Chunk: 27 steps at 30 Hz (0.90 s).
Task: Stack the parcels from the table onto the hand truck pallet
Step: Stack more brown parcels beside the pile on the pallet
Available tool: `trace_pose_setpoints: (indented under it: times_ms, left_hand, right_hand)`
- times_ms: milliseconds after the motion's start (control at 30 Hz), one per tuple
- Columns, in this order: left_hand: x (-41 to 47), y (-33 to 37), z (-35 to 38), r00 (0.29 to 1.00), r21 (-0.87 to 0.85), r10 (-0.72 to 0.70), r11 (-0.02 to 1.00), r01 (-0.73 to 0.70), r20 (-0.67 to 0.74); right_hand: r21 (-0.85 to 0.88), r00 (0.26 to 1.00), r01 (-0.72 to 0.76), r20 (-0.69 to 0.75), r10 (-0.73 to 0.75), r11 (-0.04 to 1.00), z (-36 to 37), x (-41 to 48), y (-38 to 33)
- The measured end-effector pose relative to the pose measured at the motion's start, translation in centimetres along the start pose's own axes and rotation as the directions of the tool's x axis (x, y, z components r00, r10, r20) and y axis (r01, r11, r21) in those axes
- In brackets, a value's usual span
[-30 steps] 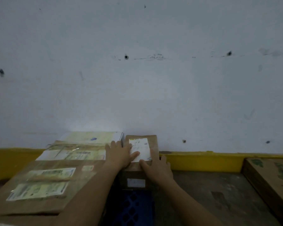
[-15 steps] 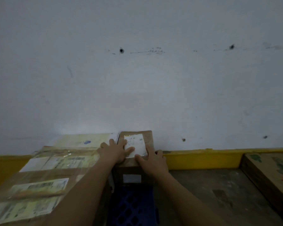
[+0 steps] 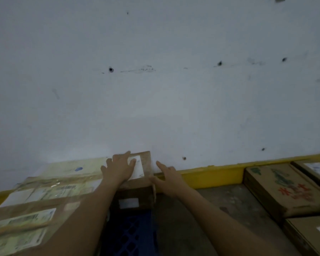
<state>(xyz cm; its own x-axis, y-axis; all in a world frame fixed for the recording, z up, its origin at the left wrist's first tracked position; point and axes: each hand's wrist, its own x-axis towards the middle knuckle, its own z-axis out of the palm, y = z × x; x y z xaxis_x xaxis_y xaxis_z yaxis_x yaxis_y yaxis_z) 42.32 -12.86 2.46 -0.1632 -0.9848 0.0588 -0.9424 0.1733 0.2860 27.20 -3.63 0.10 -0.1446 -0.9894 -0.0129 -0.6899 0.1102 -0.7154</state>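
Resting under the left hand (image 3: pixel 118 168), a brown white-labelled parcel (image 3: pixel 145 163).

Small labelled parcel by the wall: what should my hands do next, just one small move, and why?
Probably lift the left hand off the small parcel. It sits on the blue pallet, by the wall beside the larger parcels; the left hand lies flat on top, and the right hand is open at its right edge, gripping nothing.

matt cardboard parcel (image 3: pixel 135 189), seemingly paper label (image 3: pixel 138 168), plastic pallet (image 3: pixel 129 235).
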Motion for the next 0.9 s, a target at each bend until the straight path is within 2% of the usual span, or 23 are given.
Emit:
trace_pose_setpoints:
  times_ms: [167, 267, 467, 533, 700, 900]
  left_hand:
    - [-2.1, 6.4, 0.5, 0.984, 0.010, 0.174, 0.985, -0.174, -0.036]
    - [-5.1, 11.9, 0.9, 0.983, -0.109, 0.182, 0.977, -0.183, -0.016]
    - [-11.7, 26.2, 3.7, 0.938, -0.196, 0.344, 0.918, -0.344, -0.039]
    - [-14.3, 31.8, 5.5, 0.930, -0.224, 0.364, 0.903, -0.366, -0.053]
    - [-21.6, 45.4, 10.5, 0.904, -0.345, 0.428, 0.848, -0.403, -0.004]
    - [-29.3, 56.9, 15.0, 0.868, -0.458, 0.482, 0.802, -0.384, 0.117]
  right_hand:
    - [-0.014, 0.999, -0.015, -0.043, 0.015, 1.000, -5.9, -4.0, 3.6]
    - [-0.052, 0.997, -0.038, -0.075, 0.034, 0.998, -10.6, -8.0, 6.8]
    - [-0.058, 0.981, -0.108, -0.165, 0.097, 0.992, -21.2, -16.6, 15.3]
    - [-0.057, 0.975, -0.105, -0.202, 0.092, 0.993, -25.1, -19.5, 19.2]
    - [-0.198, 0.957, -0.138, -0.279, 0.079, 0.970, -35.1, -26.7, 29.4]
    - [-0.248, 0.907, -0.275, -0.386, 0.165, 0.929, -43.0, -34.9, 38.5]
